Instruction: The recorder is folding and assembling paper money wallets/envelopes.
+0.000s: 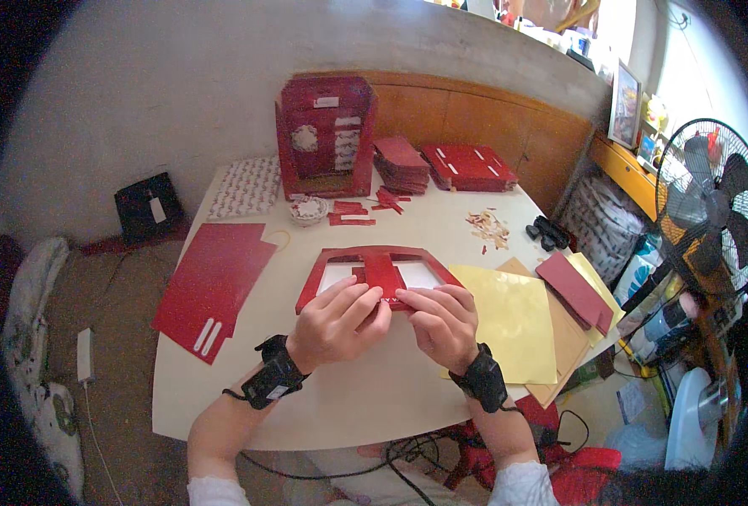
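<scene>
A red cardboard piece (382, 271) with a central band and white areas on either side lies at the middle of the table, in front of me. My left hand (337, 326) is closed on its near edge, left of the band's lower end. On the other side, my right hand (446, 327) grips the same edge, with fingertips pressed close to the left ones. The part beneath my fingers is hidden. Each wrist wears a black strapped device; the left one (274, 375) shows a small white label.
A red sheet (218, 274) lies left; yellow sheets (509, 325) overlap brown card at right. Behind stand an upright red box stack (327, 93), red card piles (401, 164) and a white roll (308, 210). Red scraps (353, 218) and pale scraps (487, 229) lie about. A fan (715, 198) stands right.
</scene>
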`<move>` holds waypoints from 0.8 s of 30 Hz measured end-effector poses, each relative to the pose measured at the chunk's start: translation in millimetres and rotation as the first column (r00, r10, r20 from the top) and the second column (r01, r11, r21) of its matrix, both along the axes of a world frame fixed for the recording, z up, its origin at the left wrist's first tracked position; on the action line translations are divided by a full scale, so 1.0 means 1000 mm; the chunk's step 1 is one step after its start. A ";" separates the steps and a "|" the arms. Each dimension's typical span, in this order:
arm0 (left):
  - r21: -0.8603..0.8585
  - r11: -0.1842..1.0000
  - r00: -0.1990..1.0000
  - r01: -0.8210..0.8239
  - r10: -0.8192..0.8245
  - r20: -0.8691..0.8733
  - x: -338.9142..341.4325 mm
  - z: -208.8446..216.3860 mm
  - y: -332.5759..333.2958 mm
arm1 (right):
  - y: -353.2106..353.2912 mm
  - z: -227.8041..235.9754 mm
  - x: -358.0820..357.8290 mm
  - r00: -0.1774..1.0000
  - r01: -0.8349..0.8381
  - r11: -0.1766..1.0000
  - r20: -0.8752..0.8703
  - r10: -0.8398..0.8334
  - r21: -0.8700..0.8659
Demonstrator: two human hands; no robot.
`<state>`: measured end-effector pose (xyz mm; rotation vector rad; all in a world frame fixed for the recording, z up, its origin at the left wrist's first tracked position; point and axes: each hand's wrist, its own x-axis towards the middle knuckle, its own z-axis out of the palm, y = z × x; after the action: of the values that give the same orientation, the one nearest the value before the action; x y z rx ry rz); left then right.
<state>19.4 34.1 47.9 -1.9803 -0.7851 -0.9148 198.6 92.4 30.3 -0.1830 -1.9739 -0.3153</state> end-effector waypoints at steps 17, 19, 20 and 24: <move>-0.008 0.996 0.993 0.088 -0.088 -0.078 -0.004 0.003 -0.001 | 0.002 -0.006 0.006 1.000 0.010 1.000 0.020 -0.011 0.005; -0.021 0.996 0.993 0.087 -0.088 -0.081 -0.005 0.004 -0.003 | 0.003 -0.007 0.005 1.000 0.004 1.000 0.007 -0.004 0.009; -0.025 0.996 0.991 0.080 -0.083 -0.104 -0.005 0.007 -0.005 | 0.002 -0.008 0.004 1.000 0.000 1.000 0.002 0.000 0.006; -0.025 0.999 0.992 0.034 -0.037 -0.123 0.003 0.007 -0.011 | -0.005 -0.006 0.000 1.000 -0.018 1.000 0.013 0.018 0.002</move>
<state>22.6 23.0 54.6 -2.0554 -0.6954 -0.7980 198.8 87.2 23.8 -0.1616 -1.9872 -0.3075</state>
